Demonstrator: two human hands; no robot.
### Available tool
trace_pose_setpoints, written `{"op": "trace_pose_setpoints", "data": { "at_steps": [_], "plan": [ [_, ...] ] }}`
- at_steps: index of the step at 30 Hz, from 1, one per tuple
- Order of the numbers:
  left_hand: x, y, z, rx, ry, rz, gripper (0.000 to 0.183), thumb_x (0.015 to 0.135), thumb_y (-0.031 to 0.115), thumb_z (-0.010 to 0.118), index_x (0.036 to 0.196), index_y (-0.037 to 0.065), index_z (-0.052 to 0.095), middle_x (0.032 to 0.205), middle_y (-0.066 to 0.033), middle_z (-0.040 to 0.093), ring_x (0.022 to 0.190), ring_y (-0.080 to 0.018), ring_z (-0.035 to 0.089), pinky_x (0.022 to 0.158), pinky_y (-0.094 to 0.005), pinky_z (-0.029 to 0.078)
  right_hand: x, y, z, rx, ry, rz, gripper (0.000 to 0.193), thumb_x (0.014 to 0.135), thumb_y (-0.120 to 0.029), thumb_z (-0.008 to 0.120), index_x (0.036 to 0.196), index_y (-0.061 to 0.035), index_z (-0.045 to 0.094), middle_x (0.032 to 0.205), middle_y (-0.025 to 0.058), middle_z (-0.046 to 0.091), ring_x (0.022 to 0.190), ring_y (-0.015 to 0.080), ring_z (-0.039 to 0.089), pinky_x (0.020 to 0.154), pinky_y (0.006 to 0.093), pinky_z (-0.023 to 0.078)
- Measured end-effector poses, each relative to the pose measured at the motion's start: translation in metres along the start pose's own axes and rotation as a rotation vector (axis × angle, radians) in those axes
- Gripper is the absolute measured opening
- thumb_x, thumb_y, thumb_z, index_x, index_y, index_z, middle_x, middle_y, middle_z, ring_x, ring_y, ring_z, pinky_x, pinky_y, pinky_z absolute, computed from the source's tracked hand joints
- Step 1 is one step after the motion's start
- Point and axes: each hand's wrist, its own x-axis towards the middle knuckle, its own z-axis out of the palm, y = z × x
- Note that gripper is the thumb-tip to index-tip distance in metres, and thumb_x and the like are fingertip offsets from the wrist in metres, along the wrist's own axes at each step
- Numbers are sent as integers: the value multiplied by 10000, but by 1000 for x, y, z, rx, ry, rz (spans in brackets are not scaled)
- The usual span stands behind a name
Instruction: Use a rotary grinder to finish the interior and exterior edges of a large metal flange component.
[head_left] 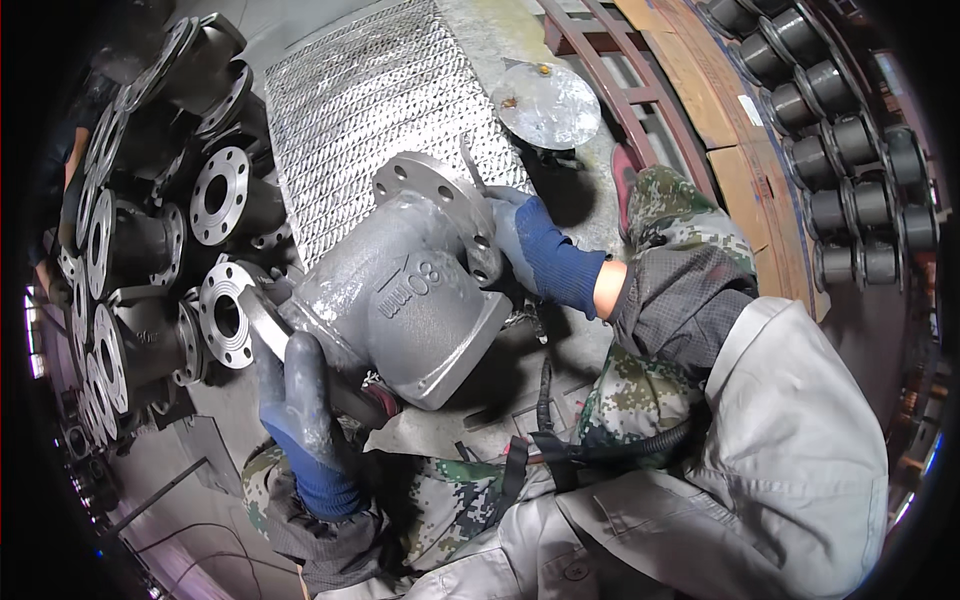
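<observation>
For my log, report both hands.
Left hand: holding the grey casting by its left flange.
Right hand: at its other flange; full grip cannot be told.

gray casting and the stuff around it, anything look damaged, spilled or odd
No crack or spill stands out on the gray casting. What looks odd is the round metal disc beyond the right hand: orange-brown patches near its edge break up its pale surface; whether rust or residue, I can't tell.

Grey casting — blue-and-grey gloves, green-and-tan camouflage cloth — brown cardboard.
</observation>
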Motion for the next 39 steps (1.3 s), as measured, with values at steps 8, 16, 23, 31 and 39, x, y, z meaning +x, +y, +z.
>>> {"op": "trace_pose_setpoints", "data": {
  "at_steps": [8,16,23,31,39],
  "plan": [
    [5,29,22,-220,62,-231,482,939,137,545,1397,16,455,1393,-342,453,1165,-448,586,938,-458,507,-3,6,-44,-55,-94,-3,270,972,-121,529,1178,29,617,1046,87,678,923,135,624,816,284,509],
    [11,43,39,-185,9,-181,674,882,123,617,1485,-27,356,1410,-196,487,1171,-224,538,1012,-326,430,-14,5,-63,-242,-28,-20,317,985,-145,513,1235,31,597,1100,88,671,982,120,602,852,265,491],
    [36,35,55,-4,49,-58,375,838,57,627,1207,125,635,1357,-297,519,1038,-431,638,818,-441,551,-11,-6,-73,-283,-104,-57,305,961,-158,510,1214,-22,612,1018,62,669,876,120,620,809,269,513],
    [110,-9,51,358,-31,700,510,851,-50,575,1339,95,547,1083,-170,666,982,-302,662,866,-367,544,-15,-44,-55,24,-52,11,322,953,-142,463,1230,-35,589,967,65,648,799,174,675,729,331,587],
    [143,-31,17,193,-275,708,463,941,72,534,1399,39,481,979,-101,602,841,-195,579,749,-303,489,-17,-56,-32,129,-66,16,273,985,-174,497,1174,-20,620,931,65,636,821,168,675,732,309,585]
  ]
}}
